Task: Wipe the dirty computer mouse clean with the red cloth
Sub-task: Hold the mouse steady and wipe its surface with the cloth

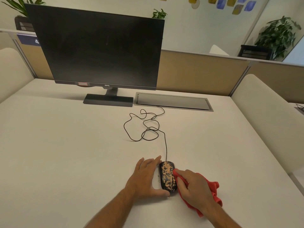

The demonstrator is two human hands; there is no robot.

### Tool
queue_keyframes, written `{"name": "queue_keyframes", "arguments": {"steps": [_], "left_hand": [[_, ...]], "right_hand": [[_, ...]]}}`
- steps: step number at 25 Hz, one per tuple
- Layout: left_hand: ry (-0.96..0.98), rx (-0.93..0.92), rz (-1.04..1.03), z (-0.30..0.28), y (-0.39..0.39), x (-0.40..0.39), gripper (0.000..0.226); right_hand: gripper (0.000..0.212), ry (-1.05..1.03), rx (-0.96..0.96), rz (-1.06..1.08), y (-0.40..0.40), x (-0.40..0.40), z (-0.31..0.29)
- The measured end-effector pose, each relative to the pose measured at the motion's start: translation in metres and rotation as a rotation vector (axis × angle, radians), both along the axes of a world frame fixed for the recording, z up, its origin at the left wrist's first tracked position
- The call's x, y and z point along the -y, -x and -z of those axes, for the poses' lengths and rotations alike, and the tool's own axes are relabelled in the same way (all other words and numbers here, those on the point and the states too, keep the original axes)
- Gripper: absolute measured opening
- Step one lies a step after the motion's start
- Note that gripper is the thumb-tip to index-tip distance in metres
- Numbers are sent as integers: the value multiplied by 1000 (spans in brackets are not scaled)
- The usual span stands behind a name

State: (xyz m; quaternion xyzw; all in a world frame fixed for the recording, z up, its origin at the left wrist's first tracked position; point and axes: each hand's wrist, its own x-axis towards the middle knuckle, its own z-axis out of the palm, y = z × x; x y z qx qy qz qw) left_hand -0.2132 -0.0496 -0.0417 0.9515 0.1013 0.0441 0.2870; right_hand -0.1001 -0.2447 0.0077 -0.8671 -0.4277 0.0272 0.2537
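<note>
Red cloth is bunched in the right hand, whose fingers curl round it in a closed grip; a fold of the cloth pokes out past the fingertips and touches the right edge of the computer mouse. More of the cloth trails out behind the hand onto the counter.

Opposite, the left hand lies flat and relaxed on the counter, its grip wide, with straight fingers along the mouse's left side and the thumb against the near end, holding nothing.

Between the two hands sits the black mouse, flat on the counter near its front edge, its top speckled with pale orange-tan grime from front to back. A few crumbs lie on the counter just beside its left side.

From the mouse's far end a thin dark cable runs away, loops loosely over the counter and reaches a grey cable hatch set into the surface. Just left of the hatch stands a dark BenQ monitor on its flat base, screen off. Low partition panels edge the counter behind, with potted plants beyond.
</note>
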Motion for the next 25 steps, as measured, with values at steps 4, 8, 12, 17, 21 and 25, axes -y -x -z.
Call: {"name": "queue_keyframes", "arguments": {"steps": [4, 8, 12, 17, 21, 25], "left_hand": [[-6, -6, 3, -1, 0, 0, 132], [-2, -13, 3, -1, 0, 0, 132], [-12, -21, 0, -1, 0, 0, 133], [-7, -15, -5, -1, -1, 1, 133], [-4, -18, -5, -2, -1, 1, 133], [-15, -10, -5, -2, 0, 1, 132]], "right_hand": [[26, -20, 2, 9, 1, 1, -1], [25, -3, 19, -13, 3, 2, -2], [30, 5, 8, -51, 4, 6, -2], [30, -32, 24, -28, 6, 9, 0], [29, -29, 33, -34, 9, 11, 0], [30, -25, 53, -73, 12, 11, -2]]}}
